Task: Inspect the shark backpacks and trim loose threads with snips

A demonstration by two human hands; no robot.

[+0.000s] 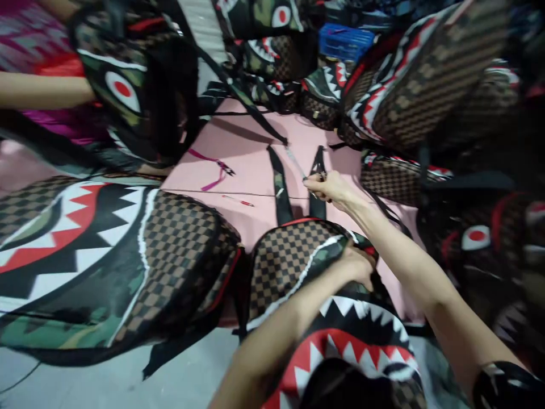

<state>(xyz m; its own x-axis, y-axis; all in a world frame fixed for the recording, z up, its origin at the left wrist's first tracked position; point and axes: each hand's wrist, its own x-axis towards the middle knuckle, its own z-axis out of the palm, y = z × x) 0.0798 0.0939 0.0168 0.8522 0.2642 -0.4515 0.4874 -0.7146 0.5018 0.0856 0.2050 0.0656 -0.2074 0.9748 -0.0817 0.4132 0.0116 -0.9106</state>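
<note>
A backpack (285,258) with brown check, camouflage and a shark-mouth print lies in front of me, its top toward the table. My left hand (358,266) has its fingers bent over the right side of this bag, gripping it; the fingertips are partly hidden and blurred. Beyond the bag my right hand (326,186) is closed on a slim silvery tool (296,163), which points away to the upper left; its exact kind is unclear. Two dark shoulder straps (279,184) stretch from the bag across the pink tabletop (251,153), the right one passing beneath my right hand.
A larger shark-print backpack (174,244) lies at my left. A magenta-corded tool (225,167) and a red-and-white pen (238,200) rest on the table. Across to the left, another person's arm (46,91) reaches behind an upright backpack (123,91). More bags crowd the right; a blue basket (344,41) stands behind.
</note>
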